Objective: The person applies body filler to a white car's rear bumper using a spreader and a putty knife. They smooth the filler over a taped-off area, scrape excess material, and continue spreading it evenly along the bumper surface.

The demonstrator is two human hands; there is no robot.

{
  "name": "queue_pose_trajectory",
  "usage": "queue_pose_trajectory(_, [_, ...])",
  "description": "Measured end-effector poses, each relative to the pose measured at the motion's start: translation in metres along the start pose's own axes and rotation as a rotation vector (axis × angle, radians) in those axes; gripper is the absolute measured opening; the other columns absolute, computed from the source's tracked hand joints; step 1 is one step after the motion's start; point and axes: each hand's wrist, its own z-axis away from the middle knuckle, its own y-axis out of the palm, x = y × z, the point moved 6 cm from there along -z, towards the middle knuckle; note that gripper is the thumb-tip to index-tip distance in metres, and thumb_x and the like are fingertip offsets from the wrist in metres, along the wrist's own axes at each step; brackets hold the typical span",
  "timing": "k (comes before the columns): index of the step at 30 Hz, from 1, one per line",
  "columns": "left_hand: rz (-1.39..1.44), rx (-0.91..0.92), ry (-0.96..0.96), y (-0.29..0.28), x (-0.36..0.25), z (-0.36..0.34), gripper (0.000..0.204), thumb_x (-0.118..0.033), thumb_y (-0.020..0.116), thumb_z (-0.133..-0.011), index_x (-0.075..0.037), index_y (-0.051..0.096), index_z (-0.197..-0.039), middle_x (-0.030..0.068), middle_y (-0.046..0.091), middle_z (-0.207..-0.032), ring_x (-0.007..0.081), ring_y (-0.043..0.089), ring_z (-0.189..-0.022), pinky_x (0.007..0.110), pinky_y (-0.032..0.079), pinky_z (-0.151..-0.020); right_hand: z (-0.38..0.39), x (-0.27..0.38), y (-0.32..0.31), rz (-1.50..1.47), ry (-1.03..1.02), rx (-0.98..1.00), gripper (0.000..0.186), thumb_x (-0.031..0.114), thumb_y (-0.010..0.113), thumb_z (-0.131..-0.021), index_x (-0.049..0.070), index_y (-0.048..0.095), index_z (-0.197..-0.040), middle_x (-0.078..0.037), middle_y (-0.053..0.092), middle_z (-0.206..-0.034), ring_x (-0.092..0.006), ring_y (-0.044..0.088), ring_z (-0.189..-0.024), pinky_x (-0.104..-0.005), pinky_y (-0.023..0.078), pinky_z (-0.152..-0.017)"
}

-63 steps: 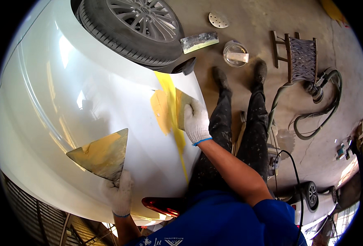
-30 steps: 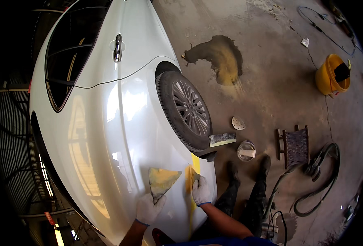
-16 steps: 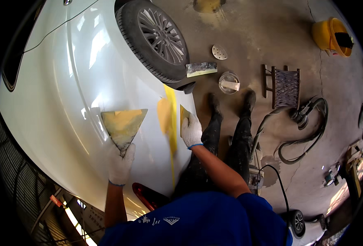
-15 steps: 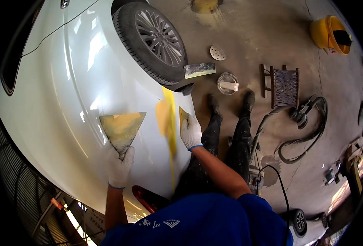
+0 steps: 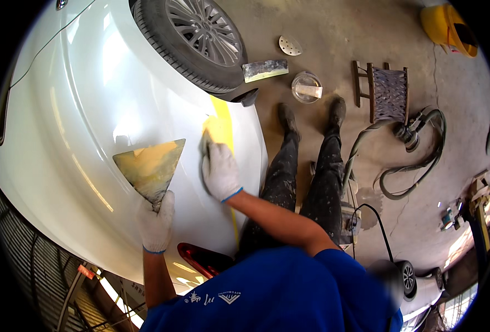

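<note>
Workshop floor [image 5: 336, 33], brown-grey bare concrete, scuffed and cracked; a glossy white curved car body [image 5: 84, 171] fills the left side, light streaked along it. Left hand [image 5: 157, 224], in a white knitted glove with blue cuff edge: fingers closed on the narrow end of a triangular flat plate [image 5: 151, 166], smeared ochre and grey, which is held above the bodywork. Right hand [image 5: 223, 172], gloved alike, lies low over the panel, fingers bent around a thin olive-grey flat blade [image 5: 205, 145] (only a sliver shows past the glove). At its fingertips, an ochre-yellow smeared patch [image 5: 214, 128], partly covered by the hand, beside a bright-yellow strip [image 5: 222, 105] running down the panel.

Outward along the car: grey multi-spoke wheel [image 5: 203, 33] in a black tyre above the hands, small black flap [image 5: 248, 97] just below it, dark red tail lamp [image 5: 200, 257] near the person's blue shirt [image 5: 278, 288]. On the floor: rectangular board [image 5: 265, 71], dark and pale green, by the tyre; round tub [image 5: 307, 87] with a pale block across it; pale perforated piece [image 5: 290, 46]. Farther right, a low wooden stool [image 5: 390, 91] with woven dark seat, a black looped hose [image 5: 443, 133], and a yellow bucket [image 5: 439, 22] at the upper edge.
</note>
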Motion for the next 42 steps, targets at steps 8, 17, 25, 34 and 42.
queue_pose_trajectory(8, [0.038,0.026,0.016,-0.004,-0.004,0.003,0.027,-0.022,0.065,-0.096,0.000,0.060,-0.080,0.0008,0.056,-0.067,0.0114,0.054,-0.060,0.029,0.045,-0.057,0.023,-0.011,-0.028,-0.078,-0.060,0.042,0.043,0.004,0.059,-0.085,-0.001,0.056,-0.128,-0.018,0.058,-0.111,-0.0370,0.057,-0.103,-0.0475,0.048,-0.091])
queue_pose_trajectory(17, [0.150,-0.045,0.058,-0.009,0.001,0.006,0.019,-0.015,0.063,-0.096,-0.001,0.059,-0.084,-0.0002,0.054,-0.065,0.0102,0.053,-0.055,0.027,0.044,-0.054,0.056,-0.031,-0.032,-0.012,-0.164,0.212,0.044,0.004,0.058,-0.085,0.002,0.055,-0.129,-0.017,0.058,-0.116,-0.0385,0.056,-0.107,-0.0475,0.048,-0.090])
queue_pose_trajectory(25, [0.245,-0.059,0.039,-0.003,-0.015,-0.001,0.015,-0.015,0.061,-0.096,-0.002,0.057,-0.090,0.0011,0.055,-0.063,0.0078,0.047,-0.046,0.024,0.035,-0.043,0.073,-0.032,-0.025,0.033,-0.185,0.280,0.040,0.001,0.060,-0.084,0.005,0.060,-0.124,-0.017,0.062,-0.119,-0.0363,0.061,-0.107,-0.0448,0.051,-0.091])
queue_pose_trajectory(34, [0.402,0.498,0.199,0.063,-0.063,0.017,0.032,-0.028,0.075,-0.087,0.001,0.071,-0.099,0.0051,0.068,-0.070,0.0104,0.062,-0.058,0.028,0.049,-0.055,-0.016,0.111,-0.276,-0.741,-0.147,-0.027,0.026,-0.004,0.055,-0.096,-0.003,0.064,-0.120,-0.004,0.061,-0.109,-0.0085,0.056,-0.092,-0.0247,0.048,-0.078])
queue_pose_trajectory(42, [0.291,0.470,0.319,0.094,-0.101,0.015,0.036,-0.033,0.071,-0.092,-0.001,0.069,-0.110,0.0100,0.071,-0.080,0.0138,0.065,-0.064,0.031,0.051,-0.062,-0.029,0.100,-0.315,0.182,-0.448,0.231,0.028,-0.002,0.062,-0.087,0.001,0.068,-0.114,-0.016,0.065,-0.103,-0.0337,0.064,-0.096,-0.0362,0.052,-0.086])
